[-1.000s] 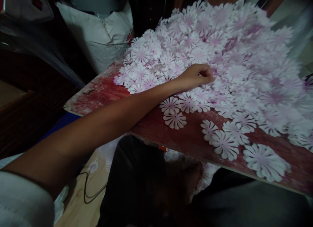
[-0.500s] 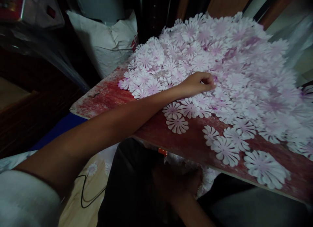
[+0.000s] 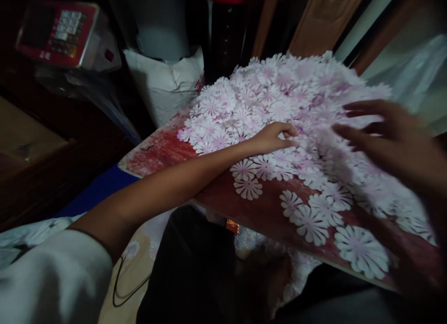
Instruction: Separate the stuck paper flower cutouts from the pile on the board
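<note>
A large heap of white flower cutouts with pale pink-purple centres (image 3: 244, 114) covers much of a worn red board (image 3: 167, 151). My left hand (image 3: 272, 138) rests on the near side of the heap, thumb and fingers curled towards each other among the petals. Whatever its fingertips hold, if anything, is too small to make out. Over the right side of the heap hovers my right hand (image 3: 387, 133), blurred by motion, fingers spread and nothing visible in them. Several loose flowers (image 3: 312, 225) lie near the board's front edge, between my hands and my lap.
Behind the board stands a white woven sack (image 3: 167, 84). A red-fronted device with a keypad (image 3: 57, 33) is at upper left. Below the board are more flowers (image 3: 247, 238), a small orange object (image 3: 232, 226) and a black cable (image 3: 117, 286) on the floor.
My right hand has risen from below the board's front edge to above the heap at right, its fingers spread. My left hand stays on the heap. The camera view has shifted slightly.
</note>
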`<state>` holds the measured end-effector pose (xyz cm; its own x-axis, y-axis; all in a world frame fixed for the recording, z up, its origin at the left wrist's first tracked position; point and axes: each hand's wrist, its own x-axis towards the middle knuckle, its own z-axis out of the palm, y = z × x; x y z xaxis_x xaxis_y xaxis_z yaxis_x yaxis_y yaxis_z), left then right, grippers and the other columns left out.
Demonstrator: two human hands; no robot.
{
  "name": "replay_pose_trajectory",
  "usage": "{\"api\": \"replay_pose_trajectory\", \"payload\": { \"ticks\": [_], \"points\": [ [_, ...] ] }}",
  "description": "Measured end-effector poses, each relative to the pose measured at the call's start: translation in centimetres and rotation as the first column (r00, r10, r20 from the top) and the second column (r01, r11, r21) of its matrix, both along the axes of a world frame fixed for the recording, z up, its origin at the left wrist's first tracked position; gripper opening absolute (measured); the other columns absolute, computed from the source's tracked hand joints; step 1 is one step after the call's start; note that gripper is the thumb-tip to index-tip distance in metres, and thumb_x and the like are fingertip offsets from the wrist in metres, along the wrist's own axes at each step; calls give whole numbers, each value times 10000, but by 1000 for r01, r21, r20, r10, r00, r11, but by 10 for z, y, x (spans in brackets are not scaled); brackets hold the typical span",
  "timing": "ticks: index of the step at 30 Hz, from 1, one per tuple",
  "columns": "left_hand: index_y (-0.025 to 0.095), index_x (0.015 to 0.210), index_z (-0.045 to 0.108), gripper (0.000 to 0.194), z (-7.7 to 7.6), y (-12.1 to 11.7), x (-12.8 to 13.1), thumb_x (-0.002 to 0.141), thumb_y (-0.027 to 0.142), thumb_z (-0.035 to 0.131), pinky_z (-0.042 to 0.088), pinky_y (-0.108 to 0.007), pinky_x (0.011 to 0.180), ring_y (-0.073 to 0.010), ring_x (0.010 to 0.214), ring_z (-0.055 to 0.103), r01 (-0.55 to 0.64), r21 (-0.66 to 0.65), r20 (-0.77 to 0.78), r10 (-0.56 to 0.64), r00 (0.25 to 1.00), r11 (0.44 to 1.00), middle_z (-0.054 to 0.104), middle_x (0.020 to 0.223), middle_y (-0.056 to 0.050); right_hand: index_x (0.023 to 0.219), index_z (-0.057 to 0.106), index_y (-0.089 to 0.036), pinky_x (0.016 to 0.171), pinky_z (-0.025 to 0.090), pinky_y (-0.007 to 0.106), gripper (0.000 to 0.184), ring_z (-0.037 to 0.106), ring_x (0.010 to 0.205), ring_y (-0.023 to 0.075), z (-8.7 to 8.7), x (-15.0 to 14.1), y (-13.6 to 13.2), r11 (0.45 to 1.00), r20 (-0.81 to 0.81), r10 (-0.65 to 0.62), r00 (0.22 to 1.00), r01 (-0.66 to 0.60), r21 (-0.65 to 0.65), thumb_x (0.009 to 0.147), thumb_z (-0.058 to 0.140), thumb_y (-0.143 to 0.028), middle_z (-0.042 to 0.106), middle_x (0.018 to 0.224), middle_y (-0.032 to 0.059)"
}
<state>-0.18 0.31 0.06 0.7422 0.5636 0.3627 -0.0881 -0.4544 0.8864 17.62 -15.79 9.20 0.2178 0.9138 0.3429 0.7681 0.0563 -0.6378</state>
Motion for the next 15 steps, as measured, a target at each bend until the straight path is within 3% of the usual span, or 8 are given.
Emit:
{"api": "replay_pose_trajectory", "payload": {
  "ticks": [1, 2, 3, 5, 8, 11, 15],
  "points": [
    [175, 915, 695, 145, 2, -1, -1, 853, 270, 786, 504, -336, 1039, -179, 1005, 650, 5, -18, 6, -5, 1000, 1000, 724, 1003, -63, 1196, 773, -245, 669, 469, 367, 348, 602, 731, 153, -7, 3, 18, 994, -72, -109, 991, 111, 20, 874, 903, -261, 758, 1262, 163],
    [182, 898, 691, 142, 4, -3, -1, 867, 291, 777, 504, -334, 1024, -171, 974, 640, 9, -32, 20, -9, 1000, 999, 712, 971, -52, 1148, 766, -210, 663, 458, 361, 312, 593, 691, 138, -17, 4, 33, 995, -198, -95, 976, 90, -37, 857, 881, -220, 762, 1256, 161],
    [190, 885, 686, 151, 5, -4, -2, 873, 310, 778, 504, -329, 1005, -164, 948, 630, 8, -48, 43, -6, 999, 999, 702, 949, -42, 1068, 760, -182, 645, 456, 351, 225, 596, 663, 145, -28, 3, 45, 996, -255, -73, 964, 60, -61, 887, 850, -282, 770, 1093, 143],
    [202, 863, 675, 186, 8, -6, -4, 855, 329, 810, 504, -318, 963, -153, 917, 615, 0, -86, 78, 6, 997, 996, 692, 933, -30, 877, 723, -180, 584, 402, 323, 300, 528, 592, 144, -50, 0, 59, 998, -315, -59, 947, 45, -52, 879, 852, -451, 644, 719, 49],
    [209, 865, 687, 204, 11, -10, -7, 828, 323, 852, 510, -307, 942, -147, 915, 618, -3, -114, 75, 11, 997, 993, 705, 947, -27, 882, 778, -188, 591, 401, 286, 373, 500, 619, 127, -70, -2, 62, 997, -439, 71, 896, -80, -2, 736, 916, -502, 603, 677, 5],
    [208, 869, 696, 190, 14, -14, -9, 852, 321, 848, 508, -302, 914, -141, 892, 613, -4, -112, 44, 9, 999, 994, 706, 929, -22, 1023, 826, -202, 594, 387, 269, 415, 491, 649, 119, -73, 2, 57, 988, -507, 142, 850, -157, 13, 693, 889, -446, 635, 746, 2],
    [203, 876, 667, 236, 17, -18, -9, 838, 310, 874, 472, -288, 843, -129, 824, 569, -27, -149, 14, 30, 999, 988, 656, 838, -1, 841, 799, -197, 585, 343, 264, 299, 441, 651, 117, -67, 6, 54, 971, -484, 188, 855, -237, -42, 740, 834, -475, 542, 681, 1]
  ]
}}
